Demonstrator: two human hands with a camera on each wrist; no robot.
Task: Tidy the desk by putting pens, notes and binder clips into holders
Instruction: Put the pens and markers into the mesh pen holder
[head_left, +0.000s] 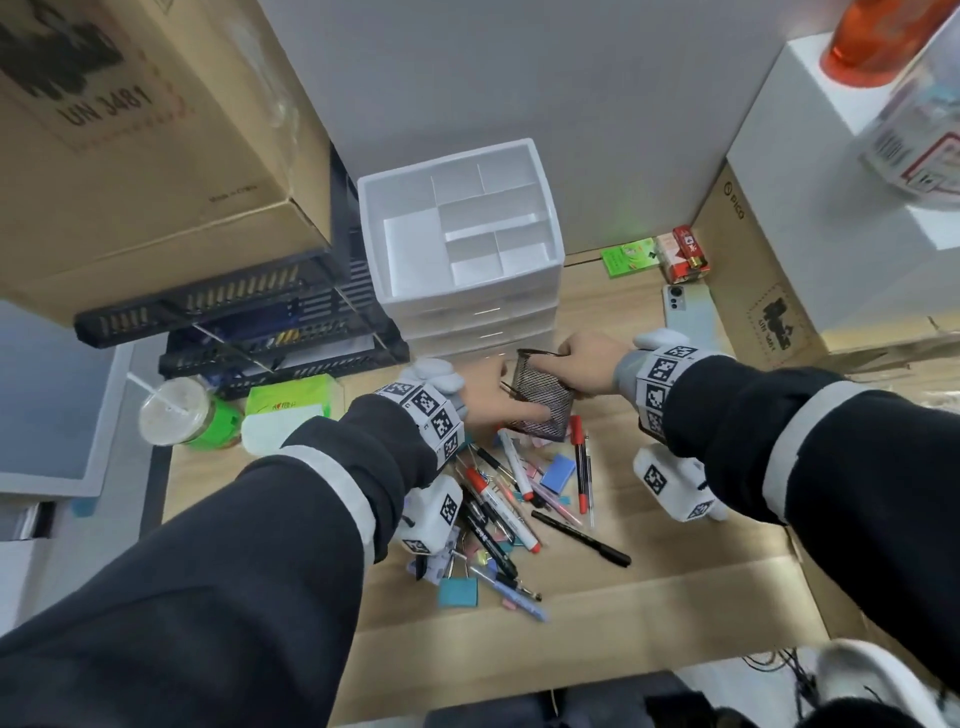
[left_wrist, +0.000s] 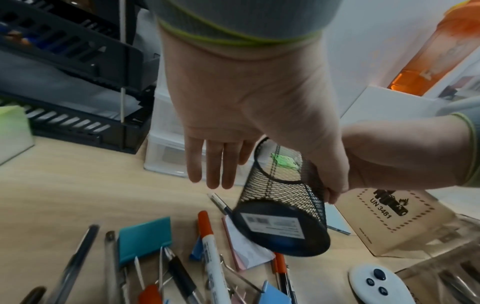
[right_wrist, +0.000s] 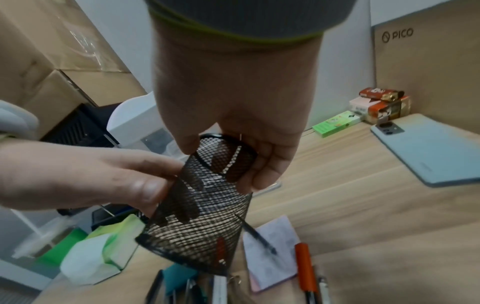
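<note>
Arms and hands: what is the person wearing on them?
The left sleeve and right sleeve are dark with a pale grey band. Each wrist carries a white band of square black markers and a white camera block. Grey inner cuffs have yellow-green edging. The left hand and right hand are bare.

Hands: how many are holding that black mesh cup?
2. The left hand holds the black wire-mesh pen cup by its side; the right hand grips its rim.

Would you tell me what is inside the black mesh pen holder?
Nothing shows inside the mesh pen holder; light passes through it. The right hand covers part of its rim.
</note>
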